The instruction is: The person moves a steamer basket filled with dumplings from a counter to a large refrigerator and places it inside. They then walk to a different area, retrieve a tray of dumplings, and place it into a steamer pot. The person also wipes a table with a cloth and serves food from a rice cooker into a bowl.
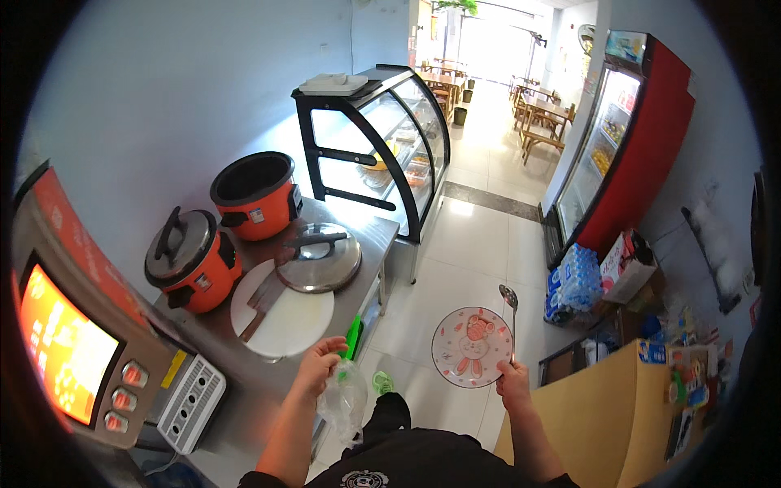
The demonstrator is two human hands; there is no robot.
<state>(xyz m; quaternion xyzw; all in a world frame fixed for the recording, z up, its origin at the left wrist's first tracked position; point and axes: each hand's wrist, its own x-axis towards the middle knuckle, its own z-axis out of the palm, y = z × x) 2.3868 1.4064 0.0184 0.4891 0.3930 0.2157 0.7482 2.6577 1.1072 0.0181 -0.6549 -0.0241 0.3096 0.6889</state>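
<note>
My left hand (320,363) is closed at the top of a clear plastic bag (343,396) that hangs down beside the steel counter; its contents are hard to make out. A bright green object (354,335) shows just past the fingers at the counter's edge. In my right hand (512,381) are a round plate with a rabbit picture (472,348), held by its rim, and a slotted metal ladle (508,296) pointing away from me. On the counter, a cleaver (262,305) lies on a round white cutting board (305,320), partly beside a steel pot lid (323,262).
Two orange rice cookers, one open (259,207) and one lidded (195,262), stand at the counter's back left. A glass display case (396,146) stands beyond. Packed water bottles (573,283) and a red drinks fridge (647,134) are at right, a tan cabinet (579,409) nearer.
</note>
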